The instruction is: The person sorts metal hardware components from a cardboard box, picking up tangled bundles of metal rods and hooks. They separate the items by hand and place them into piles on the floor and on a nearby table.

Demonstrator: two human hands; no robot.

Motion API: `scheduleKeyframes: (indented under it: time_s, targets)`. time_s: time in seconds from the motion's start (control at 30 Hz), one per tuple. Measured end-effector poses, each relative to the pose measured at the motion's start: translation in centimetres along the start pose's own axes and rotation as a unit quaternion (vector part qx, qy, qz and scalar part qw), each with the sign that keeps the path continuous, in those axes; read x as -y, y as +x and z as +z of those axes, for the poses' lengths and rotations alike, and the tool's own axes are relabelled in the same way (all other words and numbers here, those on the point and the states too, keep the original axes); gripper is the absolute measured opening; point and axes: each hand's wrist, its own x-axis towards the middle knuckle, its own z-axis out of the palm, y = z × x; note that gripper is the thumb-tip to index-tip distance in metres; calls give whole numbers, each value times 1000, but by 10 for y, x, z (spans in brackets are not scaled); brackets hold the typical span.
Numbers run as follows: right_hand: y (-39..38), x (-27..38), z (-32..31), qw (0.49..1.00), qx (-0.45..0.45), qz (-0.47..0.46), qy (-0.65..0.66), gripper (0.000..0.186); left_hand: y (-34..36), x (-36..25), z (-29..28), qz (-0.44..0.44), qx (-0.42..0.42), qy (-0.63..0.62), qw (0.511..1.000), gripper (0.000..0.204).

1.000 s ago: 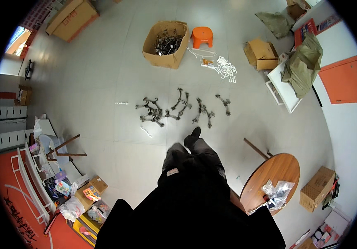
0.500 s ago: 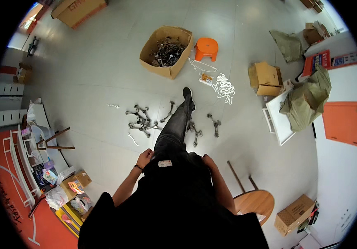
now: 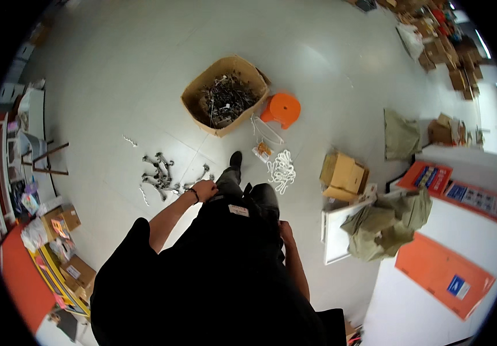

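Left hand [image 3: 204, 190] is mid-frame, fingers curled in by the dark trousers [image 3: 264, 199]; can't tell if they're pinching cloth. Right hand [image 3: 286, 232] sits a bit lower and further right by the thigh, mostly hidden, so no clue about its fingers. Nearest loose stuff: dark metal pieces [image 3: 161, 177] on the floor, left of center. Tbh I'd worry about feet: 1 shoe [image 3: 236, 159] is between those and the white loops [image 3: 283, 171], so a careless step could snag or scatter either pile.
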Motion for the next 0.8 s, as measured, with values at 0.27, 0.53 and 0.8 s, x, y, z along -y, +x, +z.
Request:
scheduleKeyframes:
  time_s: [0.27,0.53,0.8]
  targets:
    - [111,170,-215,964,-17,-58,-257,40,47,-17,18,-85,-100,-274,953,34]
    - [364,223,-321,887,170,-165,-396,60,106,-138,99,-186,-329,-719,583,32]
    - [544,289,-451,717,350,-213,-564,61,283,-434,144,-307,-472,-796,223,32]
